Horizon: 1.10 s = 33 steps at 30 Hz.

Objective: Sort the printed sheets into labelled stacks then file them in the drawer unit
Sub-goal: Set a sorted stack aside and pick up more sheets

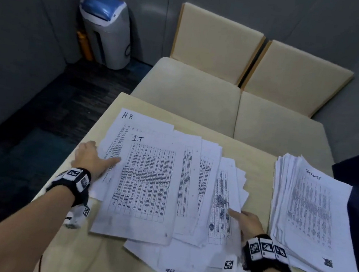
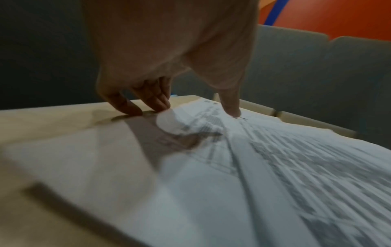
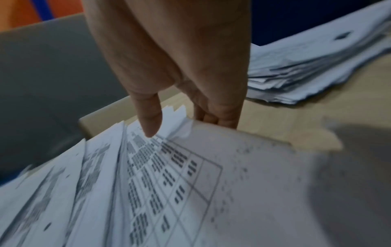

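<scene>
White printed sheets lie fanned across the pale wooden table (image 1: 73, 255) in front of me, overlapping loosely, their long axes running away from me toward the two beige chairs (image 1: 229, 92) and leaning a little to the right. Topmost on the left is the sheet marked "I.T" (image 1: 144, 187), a dense table printed down its length, heading at the far end; under it, shifted further left and away, is the sheet marked "H.R" (image 1: 131, 122). My left hand (image 1: 93, 160) sits at the left edge of the spread: the thumb lies straight on the paper beside the I.T sheet, and in the left wrist view the fingers (image 2: 154, 98) curl down to the table right at the paper's edge, where a corner looks lifted, though blur keeps me from saying whether they are under it. My right hand (image 1: 245, 223) is at the right edge of the spread, thumb on top of a printed sheet and fingers (image 3: 213, 115) tucked behind its edge, pinching it. To the right, apart from the spread, is a thick stack of sheets (image 1: 311, 218) with a handwritten heading I cannot read, long axis also running away from me. A grey bin with a blue lid (image 1: 106, 30) stands on the floor at the far left.
</scene>
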{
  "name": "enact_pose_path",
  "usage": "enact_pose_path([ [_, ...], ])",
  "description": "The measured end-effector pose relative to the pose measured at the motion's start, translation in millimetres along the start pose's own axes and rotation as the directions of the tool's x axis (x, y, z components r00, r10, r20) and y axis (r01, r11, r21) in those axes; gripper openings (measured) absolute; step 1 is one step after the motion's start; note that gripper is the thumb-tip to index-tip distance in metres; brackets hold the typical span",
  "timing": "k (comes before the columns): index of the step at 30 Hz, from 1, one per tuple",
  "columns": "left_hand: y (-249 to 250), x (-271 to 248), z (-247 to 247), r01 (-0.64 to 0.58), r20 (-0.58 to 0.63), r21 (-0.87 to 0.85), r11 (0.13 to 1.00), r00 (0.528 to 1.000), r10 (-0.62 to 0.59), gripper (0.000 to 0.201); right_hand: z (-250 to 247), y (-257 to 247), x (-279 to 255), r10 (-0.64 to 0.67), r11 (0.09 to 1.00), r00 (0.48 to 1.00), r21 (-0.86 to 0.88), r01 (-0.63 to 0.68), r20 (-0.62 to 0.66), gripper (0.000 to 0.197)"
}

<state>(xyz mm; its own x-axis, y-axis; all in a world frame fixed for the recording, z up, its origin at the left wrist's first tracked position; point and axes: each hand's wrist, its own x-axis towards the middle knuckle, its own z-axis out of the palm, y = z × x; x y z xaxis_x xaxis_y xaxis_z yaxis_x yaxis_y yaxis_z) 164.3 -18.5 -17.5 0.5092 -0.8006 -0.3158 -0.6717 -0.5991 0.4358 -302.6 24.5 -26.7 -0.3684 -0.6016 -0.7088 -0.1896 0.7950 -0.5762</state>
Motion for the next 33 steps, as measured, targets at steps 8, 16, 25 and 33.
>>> enact_pose_path([
  [8, 58, -17, 35, -0.094, 0.319, -0.165, 0.982, 0.937, 0.143, 0.093, 71, -23, -27, -0.031, 0.994, 0.998, 0.104, 0.025, 0.060, 0.049],
  [16, 65, -33, 60, -0.283, 0.458, -0.110, 0.953, 0.836, 0.301, 0.090, 94, -41, -60, -0.086, 0.973, 0.992, 0.223, 0.064, 0.090, 0.048],
  [25, 57, -20, 36, 0.046, 0.479, -0.580, 0.813, 0.827, 0.294, 0.095, 66, -70, -107, -0.427, 0.882, 0.904, 0.234, 0.409, 0.029, 0.026],
  [33, 132, -86, -49, -0.205, 0.137, -0.882, 0.425, 0.750, 0.647, 0.060, 25, -107, -135, -0.626, 0.728, 0.777, 0.311, 0.611, -0.061, 0.066],
])
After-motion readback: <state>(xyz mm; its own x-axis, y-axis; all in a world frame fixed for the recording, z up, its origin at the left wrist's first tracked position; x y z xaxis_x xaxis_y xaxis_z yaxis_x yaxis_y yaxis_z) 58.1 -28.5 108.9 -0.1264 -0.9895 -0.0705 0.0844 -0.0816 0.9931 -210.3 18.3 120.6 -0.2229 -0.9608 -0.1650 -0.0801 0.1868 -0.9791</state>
